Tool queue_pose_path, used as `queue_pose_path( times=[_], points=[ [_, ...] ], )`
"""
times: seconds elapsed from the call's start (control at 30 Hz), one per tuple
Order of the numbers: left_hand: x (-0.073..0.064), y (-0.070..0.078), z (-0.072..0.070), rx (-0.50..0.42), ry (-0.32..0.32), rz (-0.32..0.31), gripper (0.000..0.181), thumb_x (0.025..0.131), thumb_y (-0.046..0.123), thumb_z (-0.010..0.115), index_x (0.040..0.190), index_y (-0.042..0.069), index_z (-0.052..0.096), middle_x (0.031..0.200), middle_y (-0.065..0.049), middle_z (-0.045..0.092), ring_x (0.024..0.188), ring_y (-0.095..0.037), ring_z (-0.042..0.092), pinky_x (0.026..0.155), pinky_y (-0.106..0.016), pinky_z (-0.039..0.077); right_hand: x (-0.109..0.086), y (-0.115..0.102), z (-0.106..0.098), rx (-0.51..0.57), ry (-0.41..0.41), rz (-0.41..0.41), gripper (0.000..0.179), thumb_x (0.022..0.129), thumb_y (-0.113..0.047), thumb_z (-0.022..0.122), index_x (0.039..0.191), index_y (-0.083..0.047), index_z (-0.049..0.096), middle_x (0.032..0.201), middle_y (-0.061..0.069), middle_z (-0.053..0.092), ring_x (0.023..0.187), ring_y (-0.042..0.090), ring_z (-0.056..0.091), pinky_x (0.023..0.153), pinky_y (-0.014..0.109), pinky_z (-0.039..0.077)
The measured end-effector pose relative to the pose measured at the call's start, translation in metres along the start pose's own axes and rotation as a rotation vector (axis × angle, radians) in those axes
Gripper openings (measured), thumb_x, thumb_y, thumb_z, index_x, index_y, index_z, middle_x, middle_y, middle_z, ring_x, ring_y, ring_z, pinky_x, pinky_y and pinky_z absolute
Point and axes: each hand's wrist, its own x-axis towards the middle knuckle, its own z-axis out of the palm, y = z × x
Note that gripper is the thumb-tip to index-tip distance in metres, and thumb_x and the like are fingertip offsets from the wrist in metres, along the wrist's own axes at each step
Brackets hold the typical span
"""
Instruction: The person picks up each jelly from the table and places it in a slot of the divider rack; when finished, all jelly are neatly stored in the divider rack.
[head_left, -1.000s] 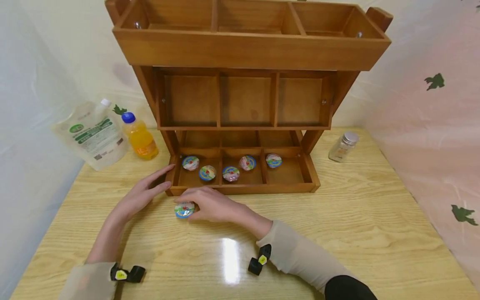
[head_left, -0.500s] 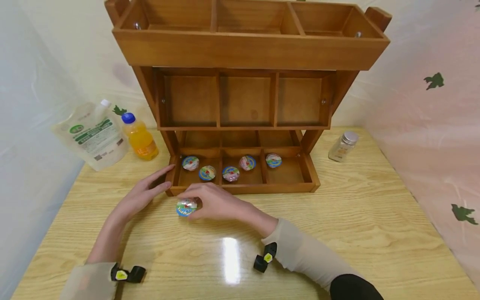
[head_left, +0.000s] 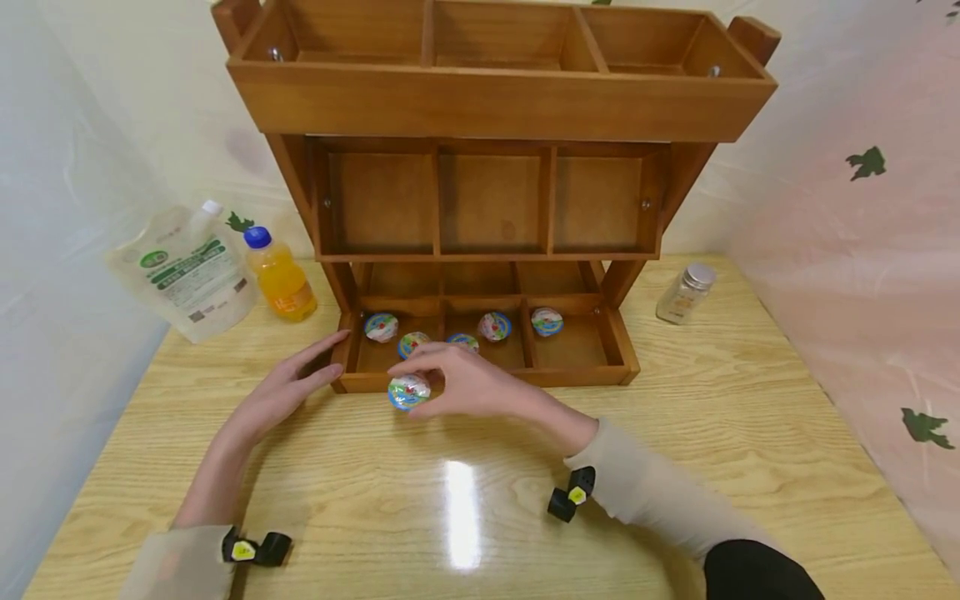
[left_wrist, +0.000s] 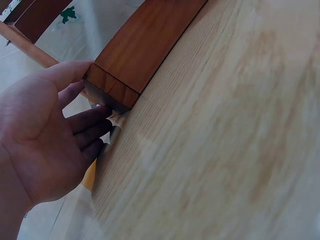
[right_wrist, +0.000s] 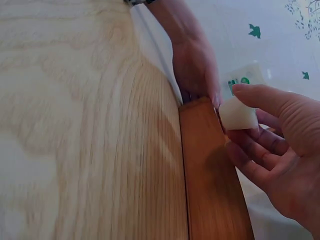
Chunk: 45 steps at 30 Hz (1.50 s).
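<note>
My right hand (head_left: 476, 385) pinches a small jelly cup (head_left: 408, 391) between thumb and fingers, just over the front edge of the wooden shelf rack (head_left: 495, 379). Its printed lid faces up in the head view; the right wrist view shows the milky-white side of the jelly cup (right_wrist: 238, 114). My left hand (head_left: 281, 390) rests with fairly straight fingers against the left front corner of the rack, and the left wrist view shows the same hand (left_wrist: 47, 125) touching that corner. Several similar cups, one of them a jelly cup (head_left: 381, 327), lie in the bottom tier; two are partly covered by my right hand.
Left of the rack stand an orange drink bottle (head_left: 281, 279) with a blue cap and a clear refill pouch (head_left: 191, 279). A glass shaker jar (head_left: 684, 296) is on the right. The upper tier (head_left: 495, 100) overhangs the lower ones.
My right hand has lifted the jelly cup off the table and carried it right and toward the rack's front edge. The left hand stays in place.
</note>
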Motion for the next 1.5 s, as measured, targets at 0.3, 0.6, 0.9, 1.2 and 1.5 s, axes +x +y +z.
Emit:
queue_pose_path(
  times=[0.3, 0.6, 0.9, 1.2, 1.5],
  points=[
    [0.000, -0.001, 0.000, -0.008, 0.001, 0.016, 0.061, 0.106, 0.047, 0.052, 0.162, 0.034, 0.031, 0.173, -0.007, 0.021, 0.160, -0.043, 0.013, 0.122, -0.075, 0.015, -0.022, 0.022, -0.028, 0.047, 0.085, 0.042, 0.050, 0.082, -0.017, 0.088, 0.129, -0.011, 0.072, 0.115, -0.003, 0.070, 0.096, 0.008, 0.060, 0.088, 0.036, 0.060],
    [0.001, -0.002, 0.000, -0.004, 0.007, 0.017, 0.061, 0.106, 0.047, 0.053, 0.162, 0.034, 0.032, 0.173, -0.006, 0.022, 0.160, -0.042, 0.014, 0.122, -0.074, 0.015, -0.048, 0.042, -0.056, 0.027, 0.111, 0.148, 0.050, 0.081, -0.026, 0.090, 0.128, -0.021, 0.073, 0.125, -0.002, 0.068, 0.102, 0.013, 0.064, 0.087, 0.030, 0.058],
    [0.002, -0.002, 0.001, -0.036, 0.001, 0.008, 0.062, 0.106, 0.048, 0.053, 0.163, 0.034, 0.031, 0.174, -0.004, 0.021, 0.161, -0.040, 0.012, 0.123, -0.074, 0.014, -0.077, 0.059, -0.087, 0.038, 0.149, 0.170, 0.053, 0.083, -0.025, 0.088, 0.131, -0.014, 0.071, 0.121, 0.000, 0.069, 0.099, 0.016, 0.066, 0.088, 0.036, 0.061],
    [0.002, 0.000, 0.000, -0.022, 0.006, 0.013, 0.061, 0.106, 0.048, 0.053, 0.162, 0.036, 0.032, 0.173, -0.006, 0.022, 0.160, -0.040, 0.014, 0.123, -0.073, 0.014, -0.105, 0.081, -0.107, -0.025, 0.227, 0.246, 0.049, 0.080, -0.021, 0.090, 0.126, -0.014, 0.073, 0.123, 0.007, 0.069, 0.100, 0.016, 0.073, 0.088, 0.027, 0.062],
    [0.002, -0.001, 0.000, -0.026, 0.009, 0.005, 0.061, 0.106, 0.048, 0.052, 0.162, 0.036, 0.032, 0.173, -0.007, 0.022, 0.160, -0.040, 0.015, 0.124, -0.072, 0.014, -0.125, 0.099, -0.124, -0.200, 0.247, 0.261, 0.049, 0.083, -0.021, 0.088, 0.128, -0.011, 0.072, 0.118, 0.008, 0.071, 0.102, 0.021, 0.067, 0.089, 0.040, 0.062]
  ],
)
